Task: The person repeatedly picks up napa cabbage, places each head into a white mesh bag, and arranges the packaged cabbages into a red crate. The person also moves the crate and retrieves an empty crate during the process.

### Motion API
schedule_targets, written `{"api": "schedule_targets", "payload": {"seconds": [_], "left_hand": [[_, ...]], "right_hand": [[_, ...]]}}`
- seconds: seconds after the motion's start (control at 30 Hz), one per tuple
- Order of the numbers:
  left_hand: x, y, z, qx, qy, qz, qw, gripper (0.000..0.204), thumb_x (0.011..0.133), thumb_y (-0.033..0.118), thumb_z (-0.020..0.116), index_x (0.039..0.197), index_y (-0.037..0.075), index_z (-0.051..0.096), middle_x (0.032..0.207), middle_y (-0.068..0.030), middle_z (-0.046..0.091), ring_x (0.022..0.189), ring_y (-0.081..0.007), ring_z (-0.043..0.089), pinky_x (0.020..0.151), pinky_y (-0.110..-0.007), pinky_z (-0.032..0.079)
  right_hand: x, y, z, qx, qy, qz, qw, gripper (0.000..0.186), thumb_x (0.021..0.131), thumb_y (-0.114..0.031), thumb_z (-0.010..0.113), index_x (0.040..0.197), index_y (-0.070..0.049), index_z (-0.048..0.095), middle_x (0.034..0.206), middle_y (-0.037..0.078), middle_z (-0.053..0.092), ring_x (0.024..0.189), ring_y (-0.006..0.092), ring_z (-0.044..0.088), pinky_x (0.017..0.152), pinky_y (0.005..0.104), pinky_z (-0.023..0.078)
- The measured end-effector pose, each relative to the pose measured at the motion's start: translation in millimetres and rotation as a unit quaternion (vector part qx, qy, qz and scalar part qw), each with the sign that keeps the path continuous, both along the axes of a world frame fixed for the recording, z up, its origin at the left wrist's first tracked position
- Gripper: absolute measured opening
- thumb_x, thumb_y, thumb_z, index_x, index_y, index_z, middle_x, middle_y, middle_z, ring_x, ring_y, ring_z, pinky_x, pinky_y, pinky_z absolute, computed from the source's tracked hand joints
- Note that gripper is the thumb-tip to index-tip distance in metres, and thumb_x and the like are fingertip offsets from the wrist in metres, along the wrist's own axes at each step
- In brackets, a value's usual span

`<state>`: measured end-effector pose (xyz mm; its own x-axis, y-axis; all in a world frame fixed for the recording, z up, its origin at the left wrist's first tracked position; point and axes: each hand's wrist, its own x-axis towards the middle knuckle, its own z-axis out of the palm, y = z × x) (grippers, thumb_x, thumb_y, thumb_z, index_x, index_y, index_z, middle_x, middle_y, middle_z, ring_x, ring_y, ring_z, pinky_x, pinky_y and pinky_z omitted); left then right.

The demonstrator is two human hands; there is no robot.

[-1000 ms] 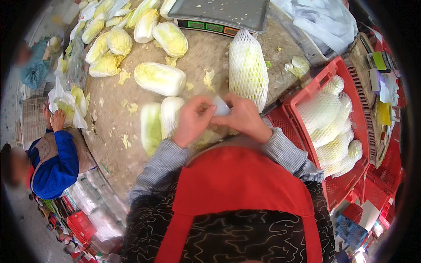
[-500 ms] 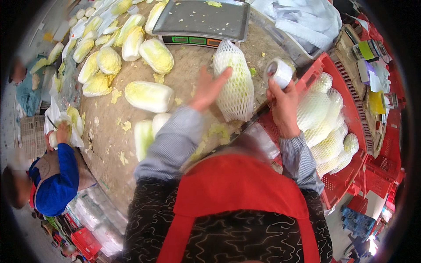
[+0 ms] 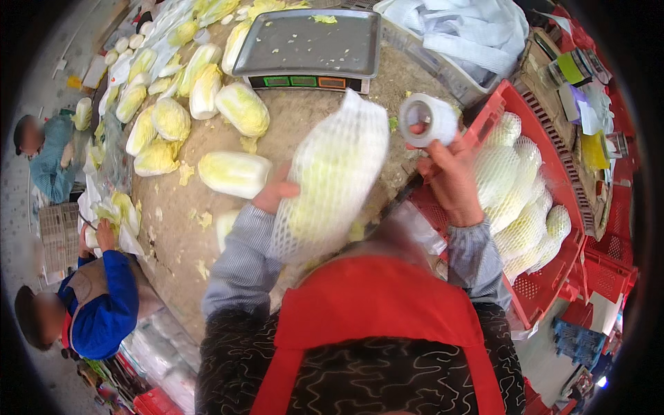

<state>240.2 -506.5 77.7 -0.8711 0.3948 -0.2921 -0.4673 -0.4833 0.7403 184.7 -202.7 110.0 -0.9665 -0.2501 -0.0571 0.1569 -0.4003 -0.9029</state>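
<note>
A napa cabbage (image 3: 330, 173) in a white foam net sleeve is lifted close to me, tilted with its narrow end up and away. My left hand (image 3: 275, 190) grips its left side, thumb in front and the other fingers hidden behind it. Beside it, my right hand (image 3: 453, 176) holds a roll of white tape (image 3: 429, 121), the hollow core facing left. A bare napa cabbage (image 3: 235, 173) lies on the table just left of the sleeved one.
A scale (image 3: 309, 45) with a metal tray stands at the far side. At right, a red crate (image 3: 529, 294) holds several net-wrapped cabbages; behind it a clear bin (image 3: 477, 90) contains white net sleeves. Loose cabbages (image 3: 242, 109) cover the far left. Two people work at left.
My left hand has closed on the sleeved cabbage and raised it from the table toward me. The tape roll has shifted slightly left and turned its core more into view.
</note>
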Motion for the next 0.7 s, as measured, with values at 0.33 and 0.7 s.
{"api": "schedule_targets", "payload": {"seconds": [0.33,0.7], "left_hand": [[37.3,34.8,20.0,-0.108,0.095,-0.240,0.960,0.101,0.071,0.032,0.082,0.151,-0.003,0.032,0.148,-0.0159,0.046,0.134,-0.0234,0.045,0.114,-0.035,0.032],[25.1,0.7,8.9,-0.500,0.300,-0.152,0.798,0.080,0.074,0.018,0.076,0.144,-0.002,0.041,0.135,-0.0190,0.056,0.126,-0.0280,0.053,0.107,-0.038,0.040]], "right_hand": [[11.3,25.5,7.3,0.096,-0.057,0.040,0.993,0.033,0.093,-0.015,0.067,0.124,-0.004,0.059,0.104,0.002,0.068,0.082,0.0083,0.059,0.070,0.0219,0.047],[-43.1,-45.2,-68.6,0.631,0.237,-0.023,0.739,0.038,0.089,-0.025,0.068,0.118,-0.003,0.058,0.097,0.023,0.068,0.090,0.0376,0.068,0.075,0.0470,0.053]]}}
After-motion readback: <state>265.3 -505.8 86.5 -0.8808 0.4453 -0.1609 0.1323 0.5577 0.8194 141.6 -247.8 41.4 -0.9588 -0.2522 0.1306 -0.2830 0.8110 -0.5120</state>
